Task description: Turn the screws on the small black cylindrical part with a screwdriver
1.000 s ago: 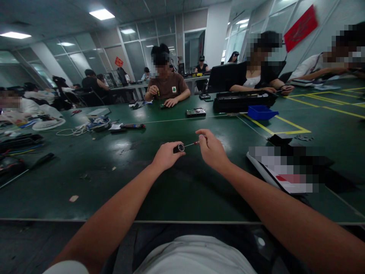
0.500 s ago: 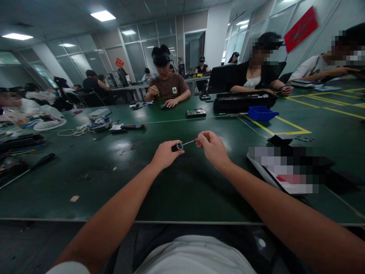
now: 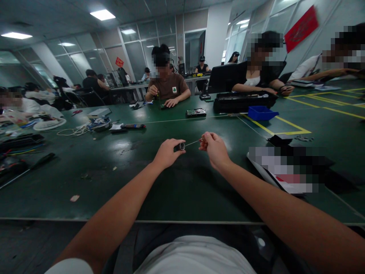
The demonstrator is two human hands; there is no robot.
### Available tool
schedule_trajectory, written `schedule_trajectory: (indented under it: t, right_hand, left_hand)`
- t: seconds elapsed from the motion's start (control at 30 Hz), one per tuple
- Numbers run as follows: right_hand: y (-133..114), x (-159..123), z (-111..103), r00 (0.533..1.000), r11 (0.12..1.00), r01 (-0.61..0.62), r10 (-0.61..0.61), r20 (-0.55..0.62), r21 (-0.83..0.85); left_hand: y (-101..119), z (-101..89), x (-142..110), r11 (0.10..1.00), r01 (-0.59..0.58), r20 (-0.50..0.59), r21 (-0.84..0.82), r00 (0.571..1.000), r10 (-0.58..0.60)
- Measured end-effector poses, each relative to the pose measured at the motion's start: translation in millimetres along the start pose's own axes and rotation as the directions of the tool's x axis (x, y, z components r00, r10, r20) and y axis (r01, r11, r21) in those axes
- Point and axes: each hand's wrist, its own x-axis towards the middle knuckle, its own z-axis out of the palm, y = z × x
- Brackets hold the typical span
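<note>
Within the left grip (image 3: 167, 155) sits an open-ended black tube (image 3: 180, 146).

Ceiling lights (image 3: 102, 15) glow above glass-panelled walls (image 3: 134, 54).

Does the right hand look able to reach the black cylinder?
Probably yes: the left hand leaves one end of the black cylinder uncovered; only the thin tool in the right hand lies between.
</note>
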Motion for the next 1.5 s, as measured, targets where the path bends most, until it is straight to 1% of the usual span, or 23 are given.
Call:
schedule_trajectory:
  t: [0.1, 0.23, 0.4, 0.53, 0.6, 0.7, 0.73, 0.83, 0.9, 0.93, 1.0, 1.03, 1.1, 1.13, 1.2, 1.27, 1.37, 1.5]
  right_hand:
    - [1, 0, 0, 0.999, 0.999, 0.043, -0.043, 0.010, 0.002]
    - [0, 0, -1, 0.997, 0.997, 0.072, -0.071, 0.033, -0.017]
    - [-3, -2, -3, 0.986, 0.976, 0.157, -0.147, 0.076, -0.150]
    - [-8, -4, -6, 0.982, 0.953, 0.184, -0.170, 0.080, -0.239]
    - [-12, -6, -8, 0.979, 0.923, 0.202, -0.185, 0.085, -0.327]
    - [-17, -8, -9, 0.974, 0.828, 0.223, -0.203, 0.097, -0.515]
    - [-18, -8, -9, 0.971, 0.808, 0.239, -0.211, 0.114, -0.539]
    - [-17, -9, -9, 0.939, 0.821, 0.338, -0.260, 0.224, -0.461]
    - [-17, -9, -9, 0.928, 0.832, 0.351, -0.250, 0.275, -0.430]
    - [-16, -9, -9, 0.930, 0.827, 0.343, -0.230, 0.288, -0.446]
    - [-16, -8, -10, 0.937, 0.782, 0.328, -0.200, 0.286, -0.529]
    - [-16, -8, -11, 0.942, 0.757, 0.324, -0.206, 0.264, -0.567]
    - [-14, -6, -11, 0.937, 0.746, 0.347, -0.247, 0.247, -0.569]
    - [-12, -6, -11, 0.938, 0.771, 0.343, -0.249, 0.242, -0.536]
    - [-9, -5, -10, 0.946, 0.845, 0.301, -0.208, 0.247, -0.441]
    - [-8, -6, -8, 0.944, 0.898, 0.257, -0.154, 0.292, -0.357]
    - [-6, -6, -7, 0.932, 0.909, 0.245, -0.125, 0.341, -0.337]
    - [-5, -4, -7, 0.950, 0.915, 0.235, -0.146, 0.276, -0.329]
  left_hand:
    - [1, 0.4, 0, 1.000, 0.017, 0.006, 0.009, 1.000, -0.017]
    - [2, 0.8, -1, 0.999, 0.033, 0.015, 0.018, 0.999, -0.033]
    - [1, 0.7, -2, 1.000, 0.028, 0.013, 0.011, 1.000, -0.028]
    - [1, -0.1, -2, 1.000, 0.023, 0.003, -0.003, 1.000, -0.023]
    - [2, -1.1, -3, 1.000, 0.029, 0.005, -0.009, 1.000, -0.029]
    - [3, -2.9, -3, 0.999, 0.049, 0.019, -0.012, 0.999, -0.049]
    - [3, -3.3, -3, 0.998, 0.055, 0.023, -0.012, 0.998, -0.055]
    - [2, -3.0, -4, 0.998, 0.060, 0.032, -0.005, 0.998, -0.060]
    - [0, -1.5, -4, 0.998, 0.055, 0.040, -0.006, 0.998, -0.055]
    - [-1, -0.5, -4, 0.999, 0.048, 0.042, -0.007, 0.998, -0.048]
    - [-3, 1.3, -4, 0.999, 0.035, 0.045, -0.007, 0.998, -0.035]
    - [-3, 2.0, -4, 0.999, 0.034, 0.044, -0.006, 0.998, -0.034]
    - [-4, 2.4, -3, 0.999, 0.041, 0.042, -0.005, 0.998, -0.041]
    - [-4, 2.2, -3, 0.999, 0.051, 0.040, -0.005, 0.998, -0.051]
    - [-4, 1.2, -3, 0.997, 0.072, 0.031, -0.005, 0.997, -0.072]
    - [-4, -0.1, -3, 0.995, 0.097, 0.022, 0.002, 0.995, -0.097]
    - [-4, -1.8, -3, 0.992, 0.124, 0.032, 0.017, 0.992, -0.125]
    - [-3, -2.7, -2, 0.991, 0.130, 0.036, 0.013, 0.991, -0.130]
